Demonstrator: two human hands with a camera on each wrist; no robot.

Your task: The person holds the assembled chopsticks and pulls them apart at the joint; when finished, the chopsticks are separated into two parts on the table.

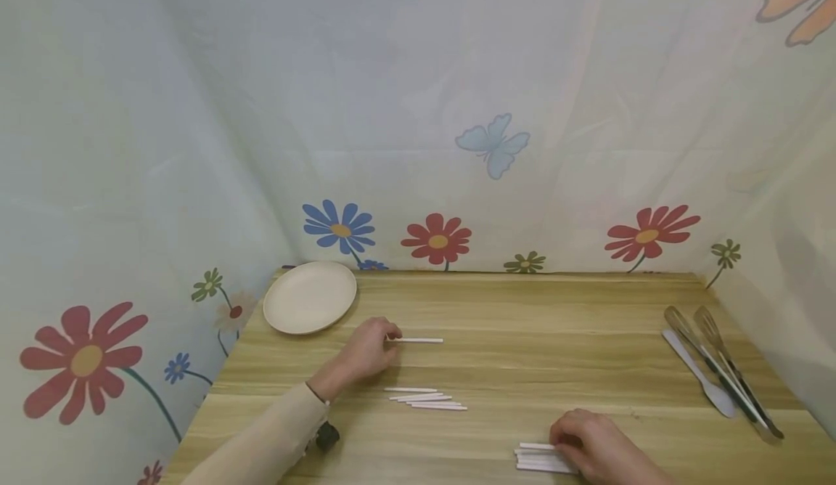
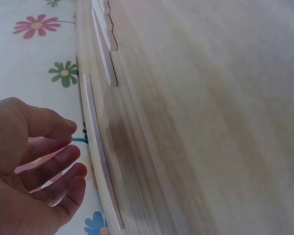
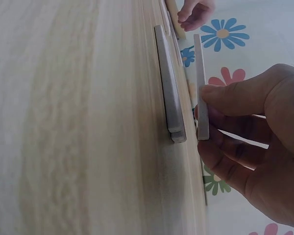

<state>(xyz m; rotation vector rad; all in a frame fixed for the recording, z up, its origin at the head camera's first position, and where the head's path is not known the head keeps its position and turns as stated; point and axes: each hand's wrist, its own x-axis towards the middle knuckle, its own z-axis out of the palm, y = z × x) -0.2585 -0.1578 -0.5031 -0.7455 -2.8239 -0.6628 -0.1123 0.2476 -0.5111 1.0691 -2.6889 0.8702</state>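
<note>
In the head view my left hand is low over the table at the left end of a lone white stick. The left wrist view shows its fingers loosely bent, with a gap between them and that stick. Several more white sticks lie loosely side by side nearer me. At the front right, my right hand is at a small bundle of white sticks. It pinches one thin, square-ended stick between thumb and fingers, beside stacked sticks on the wood.
A cream plate sits at the table's back left corner. Along the right side lie a white spoon and metal-and-black tongs. Flower-printed curtain hangs behind the wooden table and at both sides.
</note>
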